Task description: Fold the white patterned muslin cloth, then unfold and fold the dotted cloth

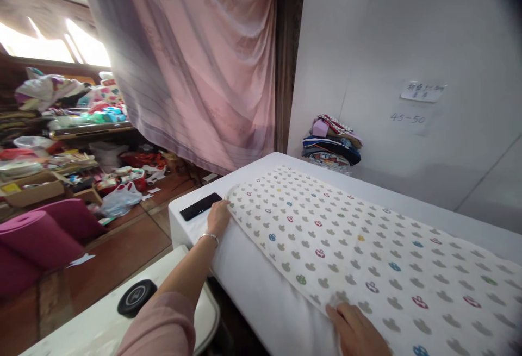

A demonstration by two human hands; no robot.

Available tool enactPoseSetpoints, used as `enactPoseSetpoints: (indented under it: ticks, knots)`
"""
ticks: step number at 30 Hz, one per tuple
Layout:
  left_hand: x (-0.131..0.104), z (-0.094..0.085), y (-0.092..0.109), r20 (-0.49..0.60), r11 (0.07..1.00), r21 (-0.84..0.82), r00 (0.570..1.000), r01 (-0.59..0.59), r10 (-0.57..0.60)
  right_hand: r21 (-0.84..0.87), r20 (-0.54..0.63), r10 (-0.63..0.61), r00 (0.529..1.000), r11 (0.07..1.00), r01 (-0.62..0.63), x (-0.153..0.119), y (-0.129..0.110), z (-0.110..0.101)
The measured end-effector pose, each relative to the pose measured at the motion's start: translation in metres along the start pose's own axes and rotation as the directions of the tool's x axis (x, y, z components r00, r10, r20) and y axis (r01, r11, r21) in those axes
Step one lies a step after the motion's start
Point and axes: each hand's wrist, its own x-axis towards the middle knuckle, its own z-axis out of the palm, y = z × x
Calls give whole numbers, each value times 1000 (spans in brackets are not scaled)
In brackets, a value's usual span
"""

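Note:
A long white cloth (pixel 310 236) printed with grey, blue, red and green mouse-head-like shapes lies spread over a white-covered table (pixel 256 291). My left hand (pixel 219 217), with a bracelet at the wrist, grips the cloth's near edge at its rounded far-left corner. Lower down, at the bottom of the view, my right hand (pixel 355 328) has its fingers closed on the same near edge. The cloth looks mostly flat and runs out of view to the right. Just left of my left hand lies a black phone (pixel 199 206).
A white stool-like surface with a round black object (pixel 137 297) stands at lower left. Folded clothes (pixel 332 144) are stacked behind the table by the white wall. A pink curtain (pixel 204 62) hangs behind. Rolled pink mats (pixel 36 242), boxes and bags crowd the floor at left.

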Motion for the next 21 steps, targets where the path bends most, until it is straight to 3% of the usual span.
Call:
enactPoseSetpoints:
  ticks: [4,9,13,17,21]
  knots:
    - [14,-5,-2,-29,988,-12,987,155,-155,21,-3,21,1000,1000,-21,0,-2,-2]
    - [33,-4,7,105,939,18,933,344,-344,39,32,55,998,998,-56,-1,0,1]
    - [43,-4,14,142,924,38,913,380,-382,4,9,45,999,999,-45,-1,-2,10]
    - [49,-7,14,114,908,56,900,416,-420,-22,-26,111,993,993,-112,3,-10,18]
    - [51,-9,11,125,891,102,883,443,-453,6,-8,155,988,988,-155,12,-24,2]
